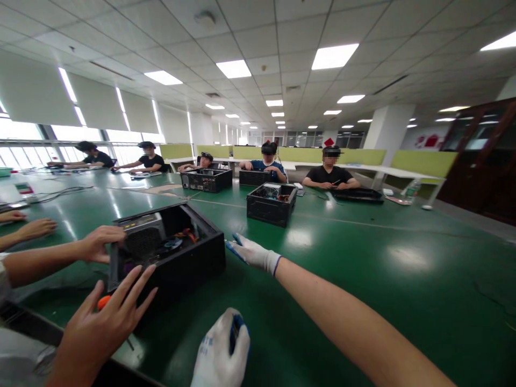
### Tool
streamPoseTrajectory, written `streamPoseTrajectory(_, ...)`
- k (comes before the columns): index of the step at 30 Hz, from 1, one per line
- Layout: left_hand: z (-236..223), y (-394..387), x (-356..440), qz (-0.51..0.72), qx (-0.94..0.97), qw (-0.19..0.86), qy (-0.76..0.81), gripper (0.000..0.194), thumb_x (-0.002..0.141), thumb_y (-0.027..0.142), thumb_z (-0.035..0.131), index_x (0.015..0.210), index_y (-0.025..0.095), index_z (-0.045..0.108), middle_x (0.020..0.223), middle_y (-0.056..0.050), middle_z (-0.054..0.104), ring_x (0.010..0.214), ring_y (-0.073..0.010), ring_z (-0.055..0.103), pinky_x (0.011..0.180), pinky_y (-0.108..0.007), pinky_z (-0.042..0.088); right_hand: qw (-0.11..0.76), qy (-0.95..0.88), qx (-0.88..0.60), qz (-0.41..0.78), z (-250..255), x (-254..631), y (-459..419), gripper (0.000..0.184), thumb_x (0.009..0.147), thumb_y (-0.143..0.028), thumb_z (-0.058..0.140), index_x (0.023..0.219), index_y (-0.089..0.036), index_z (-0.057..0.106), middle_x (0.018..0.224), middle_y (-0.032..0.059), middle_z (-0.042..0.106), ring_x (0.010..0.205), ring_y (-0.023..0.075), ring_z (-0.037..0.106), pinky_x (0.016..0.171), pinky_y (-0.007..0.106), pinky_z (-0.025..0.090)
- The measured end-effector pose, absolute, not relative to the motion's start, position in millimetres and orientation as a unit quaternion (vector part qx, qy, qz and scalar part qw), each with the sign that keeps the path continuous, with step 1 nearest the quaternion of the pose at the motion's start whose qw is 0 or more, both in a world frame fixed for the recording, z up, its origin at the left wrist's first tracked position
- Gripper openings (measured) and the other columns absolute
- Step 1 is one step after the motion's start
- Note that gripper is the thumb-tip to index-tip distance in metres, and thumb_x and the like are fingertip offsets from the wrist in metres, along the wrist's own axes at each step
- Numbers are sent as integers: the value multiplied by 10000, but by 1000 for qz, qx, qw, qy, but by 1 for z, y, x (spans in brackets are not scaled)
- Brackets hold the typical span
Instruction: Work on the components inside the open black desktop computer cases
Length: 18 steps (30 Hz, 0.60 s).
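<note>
My right hand, in a white knit glove with blue palm coating, reaches out with fingers extended by the right corner of a black computer case. Whether the fingertips touch the case I cannot tell. My left hand, gloved the same way, is curled low at the front; what it holds, if anything, is too dark to make out. The open-topped case shows a power supply, a round fan and coloured wires. A co-worker's bare hands are at its left side, with an orange-handled tool beside the nearer one.
A glossy green table spreads ahead and to the right. Farther off stand more black cases, with several people seated behind. A plastic bottle is at the far right. Dark panels lie at lower left; another person's hands rest beyond.
</note>
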<state>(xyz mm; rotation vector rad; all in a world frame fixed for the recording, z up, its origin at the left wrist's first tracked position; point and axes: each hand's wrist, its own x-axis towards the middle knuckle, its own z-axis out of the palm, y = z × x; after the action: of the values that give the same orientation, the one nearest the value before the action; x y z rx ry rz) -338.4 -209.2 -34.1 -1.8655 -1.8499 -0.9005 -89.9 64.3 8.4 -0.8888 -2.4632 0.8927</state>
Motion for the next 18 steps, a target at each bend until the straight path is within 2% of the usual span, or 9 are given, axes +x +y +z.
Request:
streamPoseTrajectory(2,-41,-200,-308,-367,-630,174,-662,383,1002,467,361,1211,375,668,1329,-29,684,1421,-318,444,1134,-558,468,161,-875,-352,291,2,-74,76,782,923,-644,532,1511,-133,457,1540,176,478,1386,298,484,1151,390,386)
streamPoseTrajectory(3,-46,-195,-290,-384,-620,166,-664,357,959,508,451,1210,369,665,1287,-36,706,1388,-320,493,1041,-494,567,148,-874,-374,273,-1,-64,85,863,906,-662,537,1542,-93,403,1576,196,422,1431,310,432,1178,385,348)
streamPoseTrajectory(5,-59,-187,-258,-406,-614,147,-661,369,903,539,525,1188,356,672,1231,-41,731,1315,-322,577,902,-416,645,127,-867,-423,231,-4,-45,105,932,901,-645,535,1574,-39,318,1617,224,334,1485,318,349,1206,383,296)
streamPoseTrajectory(8,-70,-180,-241,-431,-612,128,-651,386,882,556,518,1139,332,699,1188,-40,753,1268,-317,617,838,-358,659,106,-851,-490,157,-2,-21,143,895,925,-556,508,1580,2,265,1634,247,279,1517,322,276,1223,385,243)
streamPoseTrajectory(12,-54,-176,-299,-483,-571,110,-655,408,899,516,457,1096,290,735,1186,-49,760,1263,-312,608,814,-292,645,104,-832,-542,55,8,2,195,867,920,-482,503,1578,16,237,1648,260,226,1528,344,225,1231,408,206)
streamPoseTrajectory(14,-41,-177,-339,-506,-538,77,-670,485,939,445,323,1110,258,737,1240,-49,736,1221,-299,624,765,-256,619,106,-827,-553,12,16,8,220,857,908,-482,513,1573,-9,254,1650,250,228,1519,354,230,1223,426,217)
streamPoseTrajectory(16,-34,-182,-366,-513,-518,49,-683,666,938,284,95,1161,250,722,1307,-8,693,1195,-273,616,696,-259,569,105,-823,-558,-21,24,11,245,842,892,-492,525,1562,-42,285,1643,241,252,1503,361,255,1204,448,254)
streamPoseTrajectory(18,-36,-190,-376,-502,-520,34,-690,647,919,261,136,1201,327,715,1290,45,705,1214,-273,604,652,-281,572,101,-820,-561,-42,32,9,267,827,879,-501,531,1549,-70,311,1630,234,285,1485,363,285,1177,463,296)
